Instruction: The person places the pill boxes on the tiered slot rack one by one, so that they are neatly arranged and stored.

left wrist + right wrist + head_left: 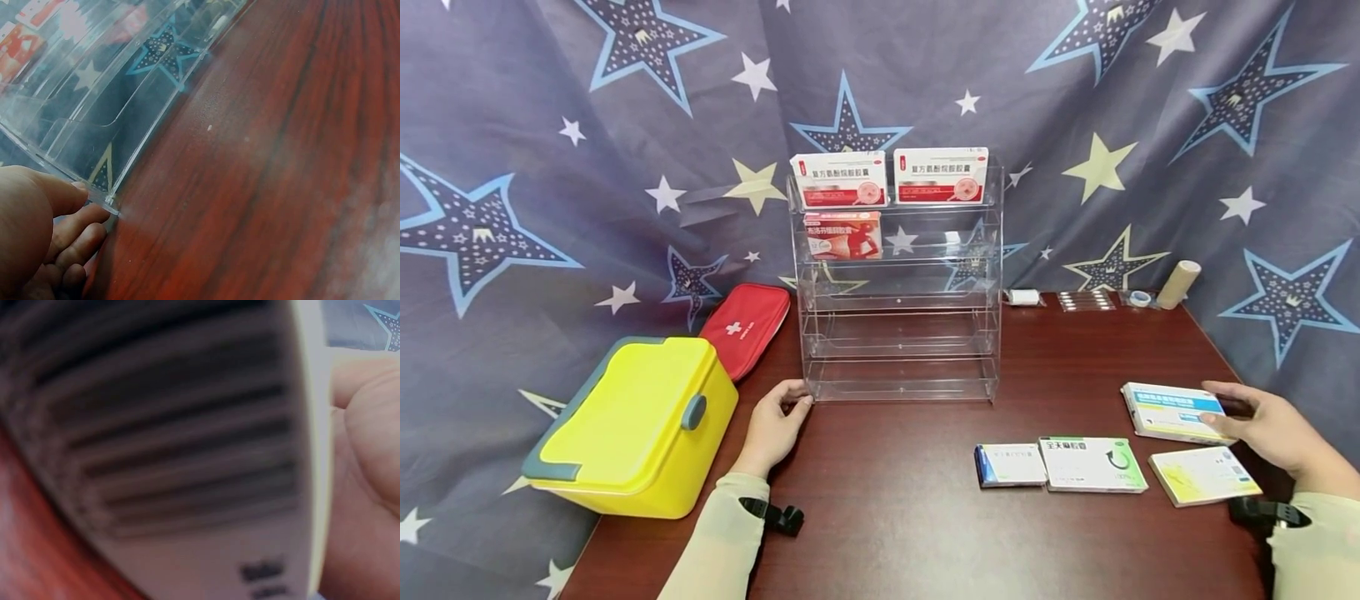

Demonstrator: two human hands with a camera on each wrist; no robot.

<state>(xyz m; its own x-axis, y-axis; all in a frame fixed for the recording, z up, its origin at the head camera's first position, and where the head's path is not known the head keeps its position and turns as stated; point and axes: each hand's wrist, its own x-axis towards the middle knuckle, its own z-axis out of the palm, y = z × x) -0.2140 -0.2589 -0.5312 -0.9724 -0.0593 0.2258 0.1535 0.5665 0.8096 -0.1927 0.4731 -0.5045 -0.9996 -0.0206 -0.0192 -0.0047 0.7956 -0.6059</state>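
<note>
A clear acrylic tiered rack (898,389) stands upright on the table. My left hand (777,425) holds its lower left corner, the thumb (65,195) against the side panel and the other fingers curled beside the corner. At the right, my right hand (1273,425) grips the right end of a blue-and-white medicine box (1172,410), thumb on its front. Just below lies a yellow-and-white box (1206,477). To the left are a green-and-white box (1093,464) and a smaller blue-and-white box (1011,464). A blurred barcoded box face (187,456) fills much of the right wrist view.
Two red-and-white boxes, left (842,181) and right (940,177), stand on the rack's top tier, above a red box (842,236). A yellow case (632,425) and red first-aid pouch (747,329) are at left. A bandage roll (1178,284) and small supplies line the back right.
</note>
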